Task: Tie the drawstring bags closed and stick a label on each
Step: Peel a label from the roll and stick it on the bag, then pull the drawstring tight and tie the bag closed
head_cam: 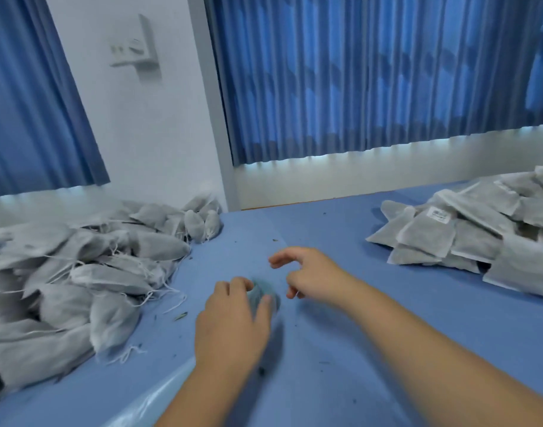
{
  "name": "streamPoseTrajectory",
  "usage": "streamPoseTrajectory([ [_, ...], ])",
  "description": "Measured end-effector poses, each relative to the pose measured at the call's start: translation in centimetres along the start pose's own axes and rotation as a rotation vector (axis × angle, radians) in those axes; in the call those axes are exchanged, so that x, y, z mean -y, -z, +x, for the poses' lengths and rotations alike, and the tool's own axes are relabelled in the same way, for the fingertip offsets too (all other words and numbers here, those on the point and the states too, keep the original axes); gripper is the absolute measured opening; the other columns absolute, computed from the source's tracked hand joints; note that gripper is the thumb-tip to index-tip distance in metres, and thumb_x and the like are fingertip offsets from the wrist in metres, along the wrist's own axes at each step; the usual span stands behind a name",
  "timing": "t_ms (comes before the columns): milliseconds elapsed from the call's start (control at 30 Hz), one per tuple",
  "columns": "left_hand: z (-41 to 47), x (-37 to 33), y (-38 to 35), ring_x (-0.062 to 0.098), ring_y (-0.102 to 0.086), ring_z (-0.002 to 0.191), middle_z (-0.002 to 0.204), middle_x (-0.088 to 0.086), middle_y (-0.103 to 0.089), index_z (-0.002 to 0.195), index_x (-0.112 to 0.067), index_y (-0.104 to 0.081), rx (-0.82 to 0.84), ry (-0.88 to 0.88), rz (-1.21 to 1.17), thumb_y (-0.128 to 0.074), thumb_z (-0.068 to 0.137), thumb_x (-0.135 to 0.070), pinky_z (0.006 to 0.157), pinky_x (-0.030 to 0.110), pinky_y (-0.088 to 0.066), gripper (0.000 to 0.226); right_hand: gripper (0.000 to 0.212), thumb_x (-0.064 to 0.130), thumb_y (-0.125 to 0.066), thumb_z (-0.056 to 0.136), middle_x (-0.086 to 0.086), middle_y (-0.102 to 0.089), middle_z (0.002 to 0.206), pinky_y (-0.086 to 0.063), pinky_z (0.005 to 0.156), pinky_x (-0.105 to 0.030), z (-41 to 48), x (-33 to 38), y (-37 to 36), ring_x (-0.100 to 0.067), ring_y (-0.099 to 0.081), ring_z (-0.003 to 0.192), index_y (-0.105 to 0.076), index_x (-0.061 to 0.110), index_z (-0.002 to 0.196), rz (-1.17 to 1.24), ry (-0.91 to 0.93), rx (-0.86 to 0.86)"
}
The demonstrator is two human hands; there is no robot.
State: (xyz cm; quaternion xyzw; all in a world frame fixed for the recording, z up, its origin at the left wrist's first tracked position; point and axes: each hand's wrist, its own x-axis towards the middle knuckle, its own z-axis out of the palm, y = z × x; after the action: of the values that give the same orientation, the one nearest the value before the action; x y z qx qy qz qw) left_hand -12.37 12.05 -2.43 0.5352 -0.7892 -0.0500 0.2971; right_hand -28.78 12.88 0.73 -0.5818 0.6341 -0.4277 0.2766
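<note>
At the table's point(341, 223) middle, toward its near edge, a person's left hand point(233, 322) was cupped over a small grey bag point(262, 295). Fingers and thumb were curled round it. Motion blur hid the bag's neck. The right hand point(310, 278) hovered just past the bag, further from the table's near edge, with curled fingers and its forefinger and thumb apart. A thin pale string point(297, 293) seemed to show at its lower fingers, but whether they pinched it could not be told.

Several things could go wrong from here. If the string was not truly caught, a pull would likely slip off and leave the neck open. A sharp tug against a loose left hold could drag the bag out from under the palm. It could also shake out more dark crumbs point(275, 240) like those scattered across the table. The string looked thin, so it might snap or knot short of the neck.

The bag sat under the front of the left palm, down against the table. Only a part of it showed between thumb and fingertips, on the side facing the right hand.

On the table's left side lay the left pile point(79, 272) of bags trailing loose strings. At its far right sat the flatter right pile point(464, 235), where one bag carried a white label point(438, 214). No loose label showed near the hands.
</note>
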Motion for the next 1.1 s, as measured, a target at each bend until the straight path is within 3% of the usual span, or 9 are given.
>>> streamPoseTrajectory([
  [67,-0.7,1.5,-0.2,0.019,-0.055,0.110,0.119,-0.007,-0.049,0.124,-0.029,-0.041,0.080,-0.002,0.180,-0.043,0.093,-0.061,0.085,0.036,-0.045,0.044,0.057,-0.010,-0.046,0.078,0.013,-0.059,0.122,-0.046,0.067,-0.012,0.3,0.3,-1.8,0.008,-0.060,0.074,-0.060,0.024,0.122,-0.194,0.088,0.100],
  [133,-1.0,2.6,0.0,0.021,-0.056,0.109,0.116,-0.006,-0.054,0.117,-0.029,-0.045,0.150,0.017,0.188,-0.046,0.095,-0.054,0.085,0.036,-0.043,0.033,0.060,-0.007,-0.047,0.078,0.009,-0.058,0.129,-0.044,0.087,-0.018,0.6,0.7,-3.0,-0.004,-0.056,0.107,-0.059,0.025,0.127,-0.361,0.135,0.152],
  [267,-0.7,4.7,1.1,0.026,-0.059,0.100,0.105,-0.002,-0.060,0.092,-0.026,-0.048,0.186,0.024,0.162,-0.044,0.097,-0.031,0.077,0.034,-0.043,0.007,0.057,-0.002,-0.049,0.082,0.005,-0.054,0.135,-0.036,0.102,-0.022,0.7,0.8,-3.9,-0.014,-0.048,0.124,-0.055,0.024,0.133,-0.512,0.165,0.188],
  [433,0.2,7.9,2.7,0.024,-0.057,0.102,0.107,-0.004,-0.060,0.085,-0.024,-0.042,0.190,0.053,0.252,-0.043,0.094,-0.024,0.073,0.033,-0.039,0.009,0.051,0.003,-0.049,0.084,0.009,-0.048,0.126,-0.043,0.099,-0.034,1.0,1.1,-4.2,-0.018,-0.052,0.114,-0.055,0.026,0.130,-0.623,0.161,0.201],
  [667,0.7,10.7,4.2,0.021,-0.057,0.093,0.097,-0.003,-0.064,0.078,-0.021,-0.050,0.090,0.117,0.396,-0.036,0.093,-0.032,0.083,0.032,-0.040,0.023,0.037,0.016,-0.054,0.086,0.010,-0.038,0.111,-0.048,0.083,-0.035,1.9,1.6,-7.2,-0.019,-0.055,0.093,-0.053,0.027,0.122,-0.634,0.138,0.126],
  [800,0.7,12.7,4.3,0.021,-0.055,0.099,0.102,-0.003,-0.062,0.089,-0.020,-0.057,0.120,0.137,0.386,-0.036,0.094,-0.032,0.083,0.034,-0.039,0.025,0.029,0.016,-0.052,0.087,0.012,-0.040,0.116,-0.050,0.080,-0.038,1.4,0.8,-9.0,-0.016,-0.056,0.089,-0.053,0.026,0.114,-0.524,0.158,-0.072],
  [900,0.4,13.2,4.1,0.021,-0.056,0.101,0.104,-0.004,-0.060,0.100,-0.022,-0.062,0.063,0.107,0.215,-0.040,0.095,-0.036,0.080,0.033,-0.041,0.027,0.030,0.015,-0.052,0.088,0.013,-0.039,0.118,-0.050,0.074,-0.036,0.5,-0.2,-10.4,-0.014,-0.057,0.082,-0.054,0.026,0.117,-0.430,0.240,-0.202],
  [1000,0.7,13.4,4.6,0.023,-0.057,0.102,0.114,-0.002,-0.056,0.109,-0.022,-0.063,-0.077,0.150,0.077,-0.047,0.096,-0.038,0.079,0.034,-0.042,0.027,0.029,0.017,-0.054,0.088,0.015,-0.039,0.117,-0.050,0.073,-0.033,0.3,-0.6,-10.5,-0.005,-0.054,0.072,-0.055,0.027,0.115,-0.369,0.290,-0.194],
  [1100,1.6,13.9,5.7,0.032,-0.056,0.102,0.120,0.008,-0.050,0.118,-0.014,-0.056,-0.207,0.204,0.196,-0.055,0.092,-0.032,0.076,0.037,-0.041,0.033,0.026,0.018,-0.055,0.090,0.020,-0.038,0.110,-0.044,0.066,-0.021,0.1,-1.1,-10.3,0.001,-0.052,0.070,-0.056,0.029,0.114,-0.339,0.304,-0.177],
])
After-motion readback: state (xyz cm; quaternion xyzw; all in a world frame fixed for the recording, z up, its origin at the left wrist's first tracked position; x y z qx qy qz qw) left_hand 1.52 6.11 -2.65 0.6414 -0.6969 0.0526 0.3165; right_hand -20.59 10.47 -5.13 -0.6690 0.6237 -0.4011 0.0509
